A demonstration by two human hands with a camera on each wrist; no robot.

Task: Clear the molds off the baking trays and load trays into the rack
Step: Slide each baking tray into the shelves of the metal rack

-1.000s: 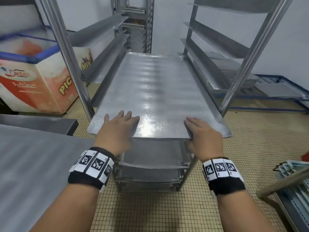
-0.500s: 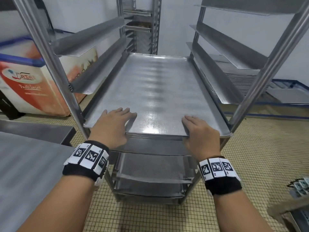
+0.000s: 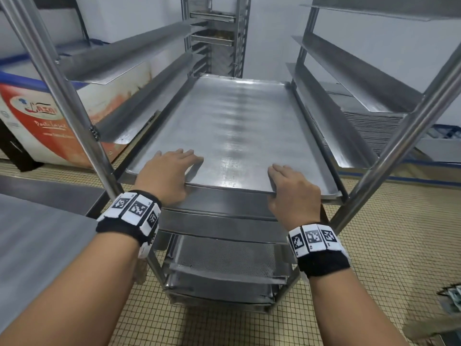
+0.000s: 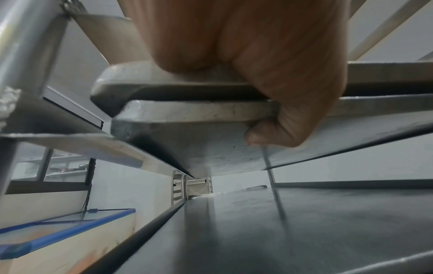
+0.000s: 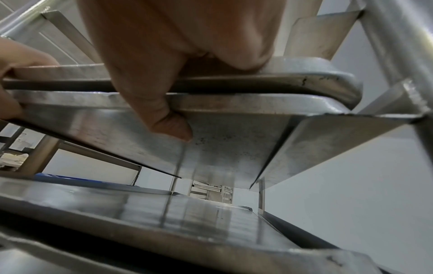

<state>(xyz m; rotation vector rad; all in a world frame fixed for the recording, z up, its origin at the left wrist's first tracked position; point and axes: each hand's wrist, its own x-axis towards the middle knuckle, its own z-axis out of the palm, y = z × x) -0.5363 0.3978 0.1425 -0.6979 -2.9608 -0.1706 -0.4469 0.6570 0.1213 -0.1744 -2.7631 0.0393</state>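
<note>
A bare steel baking tray [image 3: 232,136] lies flat on the side rails of the rack [image 3: 74,108], most of its length inside. My left hand [image 3: 169,173] grips its near edge at the left, fingers on top. My right hand [image 3: 291,191] grips the near edge at the right. In the left wrist view the tray edge [image 4: 187,111] is the lower of two stacked rims, with my left hand [image 4: 257,46] above and the thumb under it. The right wrist view shows my right hand [image 5: 175,37] pinching the same double tray edge [image 5: 257,103]. No molds are in view.
More trays [image 3: 224,258] fill the rack's lower rails. A steel table [image 3: 37,245] is at lower left, a chest freezer [image 3: 37,116] behind it. A stack of trays [image 3: 369,126] sits at the right, a second rack [image 3: 217,33] at the back.
The tray has slid deeper into the rack along the rails, and both hands have moved forward with it, keeping their grip on the near edge.
</note>
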